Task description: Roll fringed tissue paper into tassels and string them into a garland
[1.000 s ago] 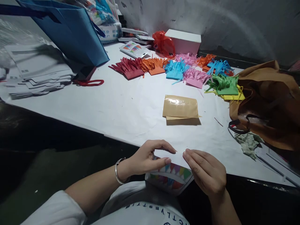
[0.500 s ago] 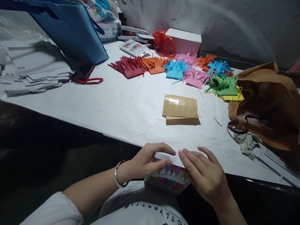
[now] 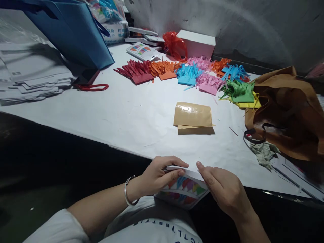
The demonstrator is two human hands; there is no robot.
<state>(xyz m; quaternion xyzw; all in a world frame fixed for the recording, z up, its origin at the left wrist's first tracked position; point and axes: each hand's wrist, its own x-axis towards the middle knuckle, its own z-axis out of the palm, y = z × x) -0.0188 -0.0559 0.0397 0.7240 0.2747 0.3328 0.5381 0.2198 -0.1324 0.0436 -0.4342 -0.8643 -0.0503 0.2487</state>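
Note:
At the table's near edge, against my shirt, is a white box point(image 3: 182, 192) printed with colourful tassel pictures, its narrow white top face upward. My left hand point(image 3: 165, 173) is closed on the box's upper left, thumb on the printed front and fingers along the back of the top. My right hand point(image 3: 225, 185) grips its upper right corner; the index finger lies along the top edge, the other fingers are curled, and the thumb is hidden. Beyond the hands, a folded brown paper piece with clear shiny film point(image 3: 193, 114) lies on the table.
Cut tissue tassels in several colours point(image 3: 188, 73) lie in rows farther back. White flat packs point(image 3: 30, 76) are stacked left beside a blue bag point(image 3: 73, 33). A brown bag point(image 3: 286, 111) and a crumpled cloth point(image 3: 264, 153) are on the right; a white box stands by the wall.
My right hand has shifted slightly right and its fingers have curled, leaving the index finger along the box's top edge. My left hand keeps its hold. The view has turned slightly right.

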